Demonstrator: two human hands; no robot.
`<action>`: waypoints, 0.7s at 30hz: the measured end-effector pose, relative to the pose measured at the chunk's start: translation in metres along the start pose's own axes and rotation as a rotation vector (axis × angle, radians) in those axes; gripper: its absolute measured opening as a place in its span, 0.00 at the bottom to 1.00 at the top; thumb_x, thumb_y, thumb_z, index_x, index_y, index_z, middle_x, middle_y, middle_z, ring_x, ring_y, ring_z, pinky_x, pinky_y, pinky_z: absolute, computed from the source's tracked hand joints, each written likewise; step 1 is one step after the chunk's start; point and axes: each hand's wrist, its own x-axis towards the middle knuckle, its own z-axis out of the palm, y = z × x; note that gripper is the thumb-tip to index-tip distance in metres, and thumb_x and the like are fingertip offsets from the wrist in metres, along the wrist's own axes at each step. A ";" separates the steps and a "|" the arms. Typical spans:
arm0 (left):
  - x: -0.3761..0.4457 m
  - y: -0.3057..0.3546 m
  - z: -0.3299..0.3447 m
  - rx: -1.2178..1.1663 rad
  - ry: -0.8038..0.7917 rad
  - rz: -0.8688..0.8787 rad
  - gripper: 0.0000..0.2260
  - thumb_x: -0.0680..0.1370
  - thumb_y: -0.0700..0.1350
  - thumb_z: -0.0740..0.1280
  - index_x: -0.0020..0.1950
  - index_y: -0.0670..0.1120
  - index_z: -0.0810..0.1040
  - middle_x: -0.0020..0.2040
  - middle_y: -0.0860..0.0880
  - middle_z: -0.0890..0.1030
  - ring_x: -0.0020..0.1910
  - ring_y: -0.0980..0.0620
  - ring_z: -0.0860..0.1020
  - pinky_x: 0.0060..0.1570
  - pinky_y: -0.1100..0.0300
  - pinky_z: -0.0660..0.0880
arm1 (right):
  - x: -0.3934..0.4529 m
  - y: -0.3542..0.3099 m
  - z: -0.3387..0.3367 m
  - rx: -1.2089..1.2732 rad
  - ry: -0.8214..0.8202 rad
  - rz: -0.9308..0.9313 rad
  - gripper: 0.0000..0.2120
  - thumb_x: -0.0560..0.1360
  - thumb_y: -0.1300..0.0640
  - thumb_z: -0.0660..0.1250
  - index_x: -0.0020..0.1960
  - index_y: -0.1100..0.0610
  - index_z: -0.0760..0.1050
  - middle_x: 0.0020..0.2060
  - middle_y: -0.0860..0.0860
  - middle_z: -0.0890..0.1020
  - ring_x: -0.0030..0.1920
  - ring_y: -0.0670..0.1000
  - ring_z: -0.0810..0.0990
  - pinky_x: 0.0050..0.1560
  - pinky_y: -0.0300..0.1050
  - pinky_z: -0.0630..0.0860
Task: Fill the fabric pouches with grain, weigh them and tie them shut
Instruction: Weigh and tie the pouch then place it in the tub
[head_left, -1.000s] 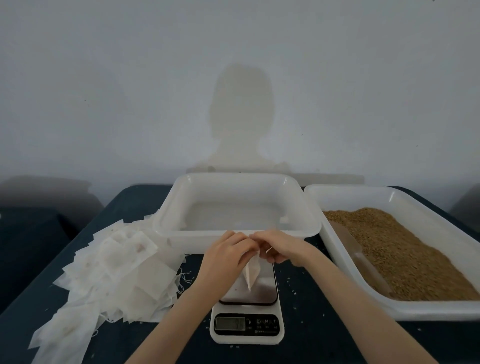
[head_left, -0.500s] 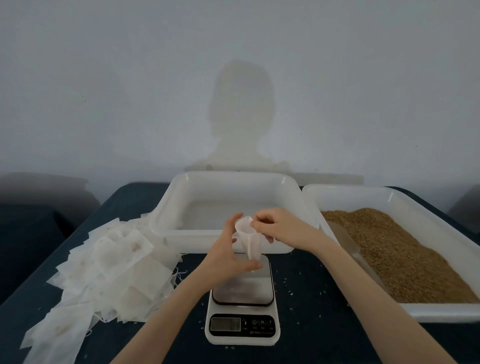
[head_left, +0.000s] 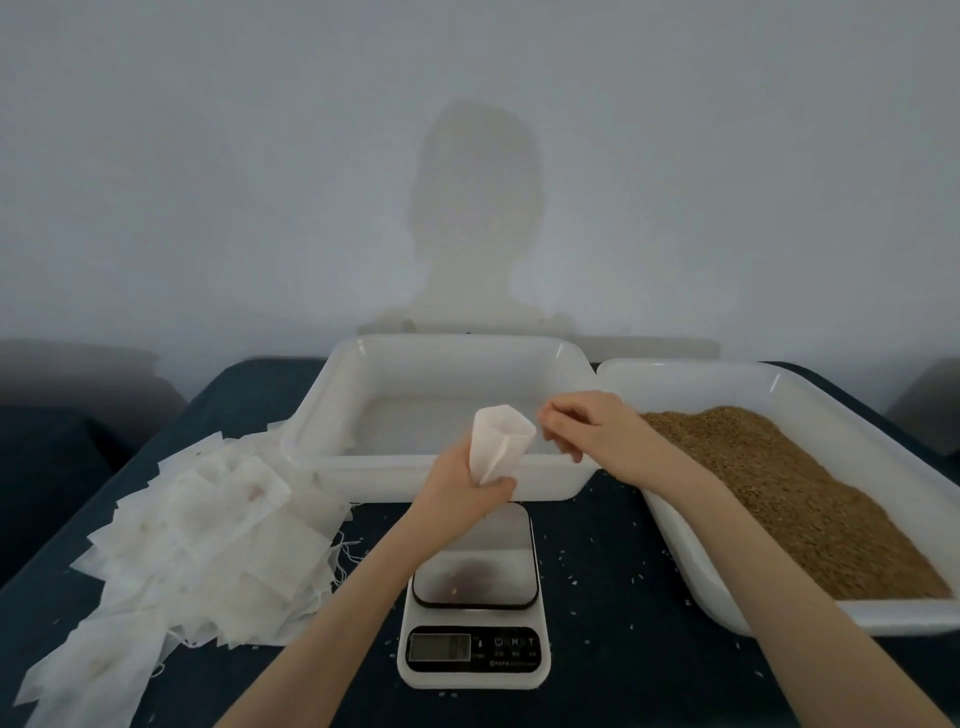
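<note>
Fingers of the left hand (head_left: 457, 493) grip the open pouch (head_left: 500, 442) upright above the scale (head_left: 474, 597). At its 3 o'clock, the right hand (head_left: 587, 426) has let go, fingers loosely curled, toward the grain tray (head_left: 779, 384).

Soft, even light falls from behind me and throws my own head-and-shoulders shadow (head_left: 475, 223) onto the pale wall (head_left: 208, 156) at upper centre, its edges faint and blurred. The whole picture looks dim and a bit hazy, with low contrast and a bluish-grey cast. Corners darken, mostly at left centre. The wide lens bends the table (head_left: 597, 525) edges outward toward the lower corners. Small highlights sit on the rims of the white trays (head_left: 561, 351), and the scale's steel plate (head_left: 475, 569) gives a dull reflection. Fine detail is smeared, so the scale display is unreadable.
</note>
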 end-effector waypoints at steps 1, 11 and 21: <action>0.001 0.001 -0.001 0.005 0.004 -0.011 0.13 0.70 0.42 0.71 0.47 0.57 0.72 0.35 0.56 0.76 0.30 0.65 0.74 0.29 0.70 0.71 | -0.004 0.008 -0.005 -0.056 0.048 0.040 0.15 0.80 0.50 0.60 0.35 0.52 0.74 0.28 0.45 0.76 0.29 0.43 0.72 0.35 0.36 0.70; 0.003 0.005 -0.004 0.149 0.027 0.013 0.17 0.71 0.44 0.72 0.54 0.58 0.71 0.41 0.59 0.77 0.38 0.61 0.76 0.32 0.72 0.70 | -0.061 0.113 -0.067 -0.710 -0.239 0.697 0.22 0.75 0.37 0.57 0.46 0.55 0.79 0.38 0.49 0.80 0.38 0.50 0.78 0.34 0.41 0.67; 0.001 0.010 0.007 0.200 -0.005 0.072 0.17 0.72 0.43 0.71 0.55 0.57 0.71 0.43 0.59 0.77 0.41 0.62 0.75 0.35 0.74 0.70 | -0.065 0.125 -0.058 -0.904 -0.198 0.685 0.17 0.76 0.40 0.61 0.49 0.53 0.66 0.40 0.48 0.75 0.39 0.47 0.74 0.37 0.42 0.71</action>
